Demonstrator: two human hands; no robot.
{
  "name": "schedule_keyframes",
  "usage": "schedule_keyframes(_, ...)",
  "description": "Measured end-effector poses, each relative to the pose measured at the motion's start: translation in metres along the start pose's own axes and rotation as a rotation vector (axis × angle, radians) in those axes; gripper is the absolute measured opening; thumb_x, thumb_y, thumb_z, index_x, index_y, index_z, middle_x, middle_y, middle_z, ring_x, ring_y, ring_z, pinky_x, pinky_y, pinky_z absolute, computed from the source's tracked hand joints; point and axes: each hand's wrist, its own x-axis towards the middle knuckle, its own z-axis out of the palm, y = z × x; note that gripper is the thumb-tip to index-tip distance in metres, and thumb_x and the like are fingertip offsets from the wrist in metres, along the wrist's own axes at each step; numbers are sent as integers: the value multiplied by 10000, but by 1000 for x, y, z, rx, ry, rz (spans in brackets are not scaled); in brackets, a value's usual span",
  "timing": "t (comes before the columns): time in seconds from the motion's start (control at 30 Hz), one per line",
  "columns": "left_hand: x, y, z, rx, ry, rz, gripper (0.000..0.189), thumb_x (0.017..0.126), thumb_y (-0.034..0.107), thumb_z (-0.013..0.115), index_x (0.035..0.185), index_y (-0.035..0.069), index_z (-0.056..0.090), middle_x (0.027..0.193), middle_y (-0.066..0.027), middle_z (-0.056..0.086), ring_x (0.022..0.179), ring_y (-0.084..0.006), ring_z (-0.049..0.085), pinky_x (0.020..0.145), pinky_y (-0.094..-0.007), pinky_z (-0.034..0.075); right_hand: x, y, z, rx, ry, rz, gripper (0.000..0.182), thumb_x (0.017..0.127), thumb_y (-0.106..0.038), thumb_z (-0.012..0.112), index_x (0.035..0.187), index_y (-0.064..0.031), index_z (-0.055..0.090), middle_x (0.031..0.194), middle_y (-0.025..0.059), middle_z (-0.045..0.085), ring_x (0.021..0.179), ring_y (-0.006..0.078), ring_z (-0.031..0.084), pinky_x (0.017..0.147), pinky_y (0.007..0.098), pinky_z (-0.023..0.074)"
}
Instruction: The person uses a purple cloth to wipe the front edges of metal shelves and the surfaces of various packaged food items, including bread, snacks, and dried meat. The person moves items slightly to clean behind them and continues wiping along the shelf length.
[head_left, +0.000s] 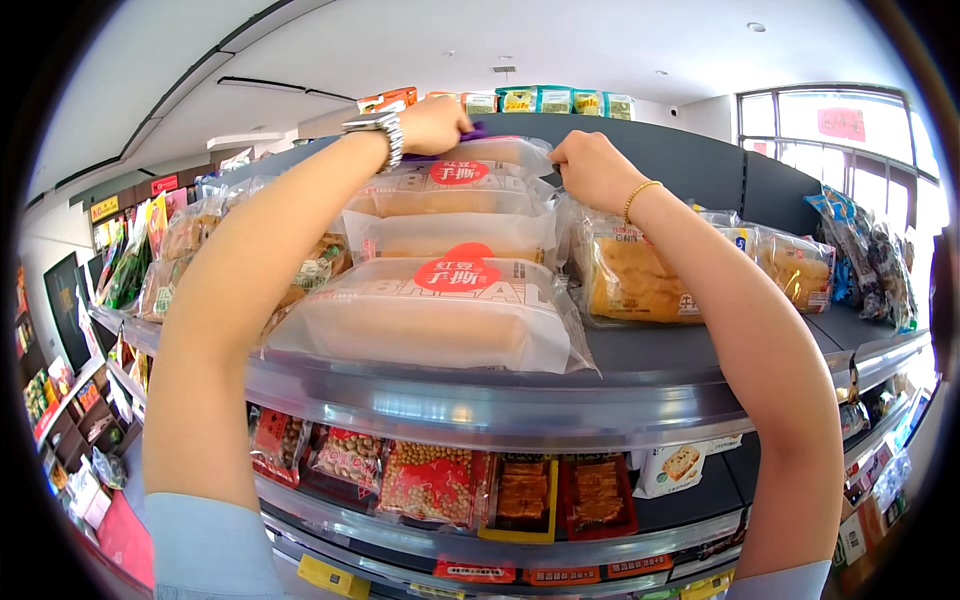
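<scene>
My left hand (439, 124), a metal-banded watch on its wrist, is at the back of a row of wrapped bread loaves (450, 315) on the top shelf. Its fingers are closed on a purple cloth (474, 133), most of which lies hidden behind the packs. Beside it, my right hand (589, 161), with a gold bracelet, pinches the right edge of the rearmost bread pack (517, 154). The packs are whitish, with red printed ovals, and stand one behind another. Under my right forearm is a clear pack of golden bread (637, 277).
A clear plastic lip (480, 397) edges the curved-looking shelf. Below are bagged nuts (427, 484) and snack packs (523, 495). More bread packs (795, 270) and blue bags (844, 232) stand to the right. A dark panel (675, 150) rises behind, with colourful packs (555, 101) above it.
</scene>
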Motion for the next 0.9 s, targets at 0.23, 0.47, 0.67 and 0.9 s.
schedule_keyframes(0.23, -9, -36, 3, 315, -59, -286, 253, 765, 37, 503, 924, 1, 697, 905, -238, 660, 843, -338, 652, 749, -415, 495, -1, -11, 1, -73, -6, -89, 182, 777, -17, 503, 842, 22, 668, 811, 252, 613, 753, 395, 605, 719, 409, 505)
schedule_keyframes(0.47, -6, 52, 10, -213, 182, 230, 453, 717, -35, 452, 1107, 48, 669, 1151, -183, 628, 1061, -317, 590, 928, -361, 457, -7, -8, -6, -99, -90, 4, 177, 786, -74, 546, 871, -21, 692, 966, 206, 651, 904, 351, 641, 813, 402, 525)
schedule_keyframes(0.67, -45, 27, 13, -81, 255, 322, 480, 721, -89, 427, 1136, 26, 639, 1211, -179, 593, 1138, -325, 541, 985, -370, 426, -5, 1, 1, -64, -10, -17, 246, 786, -81, 532, 977, -34, 680, 992, 197, 662, 928, 350, 637, 836, 408, 516)
schedule_keyframes(0.9, -96, -10, -29, -15, 73, -136, 478, 711, -91, 413, 1078, 47, 685, 1070, -183, 657, 981, -300, 613, 864, -356, 465, -8, -11, -14, -96, 123, -7, 270, 810, -100, 498, 1004, -43, 677, 987, 192, 667, 932, 351, 635, 836, 416, 507)
